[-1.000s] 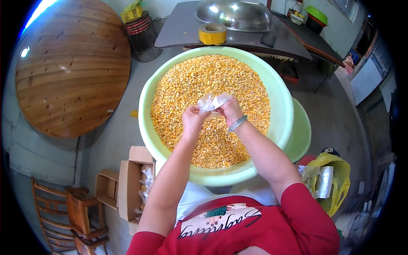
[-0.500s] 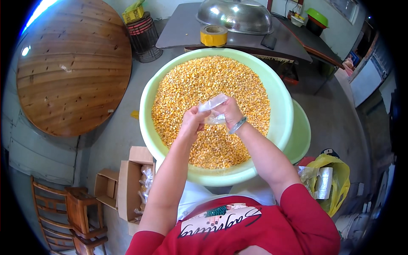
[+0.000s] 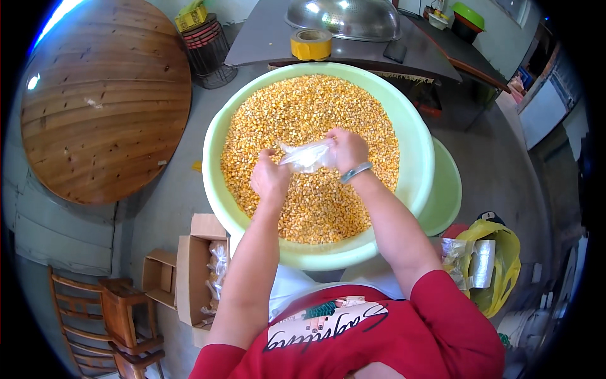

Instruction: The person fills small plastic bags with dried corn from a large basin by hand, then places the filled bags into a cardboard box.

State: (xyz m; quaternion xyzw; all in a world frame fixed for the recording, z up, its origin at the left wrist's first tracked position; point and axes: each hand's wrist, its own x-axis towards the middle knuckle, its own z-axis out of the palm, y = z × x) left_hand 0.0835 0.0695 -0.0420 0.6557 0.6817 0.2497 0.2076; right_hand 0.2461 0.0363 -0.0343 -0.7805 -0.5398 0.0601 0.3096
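Over the middle of a large pale green basin [image 3: 413,174], my two hands stretch a clear plastic bag [image 3: 309,156] between them. My left hand [image 3: 270,177] pinches the bag's left end, its back turned up. At the other end my right hand [image 3: 349,150], with a bangle [image 3: 356,172] on the wrist, grips the plastic with curled fingers. The bag looks flat, with no kernels visible inside. Yellow corn kernels [image 3: 303,104] fill the basin below both hands.
Left of the basin, a cardboard box [image 3: 190,284] holds several filled clear bags. A yellow plastic bag [image 3: 505,268] with a roll [image 3: 483,263] stands at the right. Behind the basin, a grey table [image 3: 259,44] carries a yellow tape roll [image 3: 310,45] and a metal bowl [image 3: 344,19].
My hands have moved apart, the left one leftward and the right one slightly up and right. The bag between them has been spread wider.
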